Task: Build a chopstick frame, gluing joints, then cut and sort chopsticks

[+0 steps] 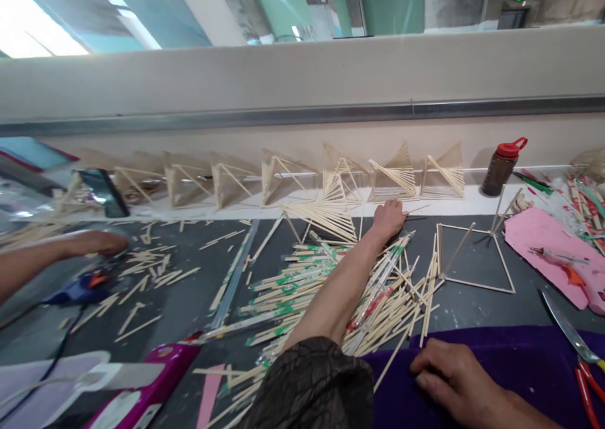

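My left hand [390, 219] reaches across the table to the foot of the white ledge, just below a fan-shaped stick model [394, 176]. Its fingers are closed, and a thin reddish stick shows beside them; what they grip is too small to tell. Under that forearm spreads a heap of wooden chopsticks [283, 290], some in green-marked wrappers. My right hand [454, 375] rests on a purple cloth [515, 347], its fingers loosely bent and apart, with nothing seen in them. Beyond it stands a square stick frame [477, 284] with upright sticks.
Several stick models [236, 180] line the ledge, with a brown bottle [498, 171] at right. Another person's hand [101, 243] is at left by a blue glue gun [85, 287]. Scissors [567, 328] and a pink sheet [543, 240] lie right; a magenta tool [155, 378] lies lower left.
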Tool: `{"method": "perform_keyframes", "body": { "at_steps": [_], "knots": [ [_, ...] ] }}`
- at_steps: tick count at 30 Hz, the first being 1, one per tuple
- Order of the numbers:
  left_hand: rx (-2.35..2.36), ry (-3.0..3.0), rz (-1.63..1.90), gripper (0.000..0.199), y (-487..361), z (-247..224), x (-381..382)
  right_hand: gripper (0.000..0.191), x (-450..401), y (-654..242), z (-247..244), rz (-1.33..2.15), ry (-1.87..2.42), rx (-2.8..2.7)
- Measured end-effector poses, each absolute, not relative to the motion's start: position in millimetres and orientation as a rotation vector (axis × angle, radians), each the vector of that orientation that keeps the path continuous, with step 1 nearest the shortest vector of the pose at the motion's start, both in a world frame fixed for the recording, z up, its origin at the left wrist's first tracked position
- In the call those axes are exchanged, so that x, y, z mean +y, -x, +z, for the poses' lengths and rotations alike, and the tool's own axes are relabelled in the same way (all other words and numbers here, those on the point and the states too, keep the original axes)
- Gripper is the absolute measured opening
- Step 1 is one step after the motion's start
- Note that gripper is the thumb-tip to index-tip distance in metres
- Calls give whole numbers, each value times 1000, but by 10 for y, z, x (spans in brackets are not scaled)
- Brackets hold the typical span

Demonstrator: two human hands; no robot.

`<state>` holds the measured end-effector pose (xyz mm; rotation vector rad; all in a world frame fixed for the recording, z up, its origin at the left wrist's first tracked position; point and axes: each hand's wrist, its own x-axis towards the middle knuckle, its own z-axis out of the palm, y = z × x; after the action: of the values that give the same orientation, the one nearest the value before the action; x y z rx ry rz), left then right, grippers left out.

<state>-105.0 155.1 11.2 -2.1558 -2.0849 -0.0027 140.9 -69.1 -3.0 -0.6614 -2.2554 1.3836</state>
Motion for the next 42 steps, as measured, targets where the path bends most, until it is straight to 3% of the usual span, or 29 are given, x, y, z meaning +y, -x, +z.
{"method": "perform_keyframes", "body": {
  "at_steps": [42],
  "knots": [
    [-2173,2157,-33,49,1052,129,1614,20,-701,-1465,15,1369,729,-2352]
  ]
}}
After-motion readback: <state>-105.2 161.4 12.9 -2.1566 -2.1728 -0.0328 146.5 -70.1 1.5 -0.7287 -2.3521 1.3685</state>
